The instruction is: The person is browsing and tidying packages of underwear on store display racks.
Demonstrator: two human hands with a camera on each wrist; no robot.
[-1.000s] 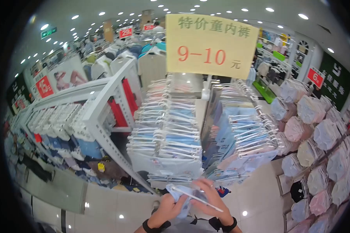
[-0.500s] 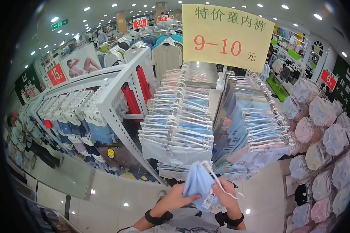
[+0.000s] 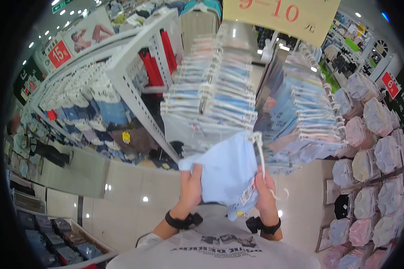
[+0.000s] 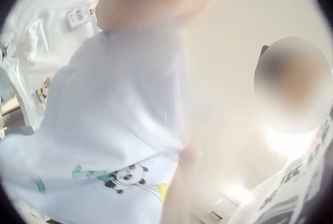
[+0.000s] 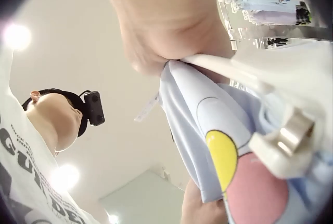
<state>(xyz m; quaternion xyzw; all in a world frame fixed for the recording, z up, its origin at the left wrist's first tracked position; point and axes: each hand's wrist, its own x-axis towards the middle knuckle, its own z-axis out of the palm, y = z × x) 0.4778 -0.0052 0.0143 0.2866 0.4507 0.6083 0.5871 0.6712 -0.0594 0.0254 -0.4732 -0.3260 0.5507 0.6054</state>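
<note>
1. A white short-sleeved T-shirt [image 3: 220, 259] covers the torso; the cloth is plain and loose.
2. Dark block lettering [image 3: 217, 248] runs across the chest in two rows; the right wrist view shows the same print in large letters, only partly readable.
3. The left sleeve [image 3: 148, 242] ends on the upper arm; the forearm below it is bare.
4. A black strap [image 3: 178, 221] circles the wrist below the bare left hand [image 3: 191, 188]; a small black boxy module sits on it.
5. A matching black band [image 3: 265, 225] circles the wrist below the bare right hand [image 3: 265, 195]; it too bears a dark module.
6. A black camera unit [image 5: 93, 108] sits on the head, fixed to a dark band.
</note>
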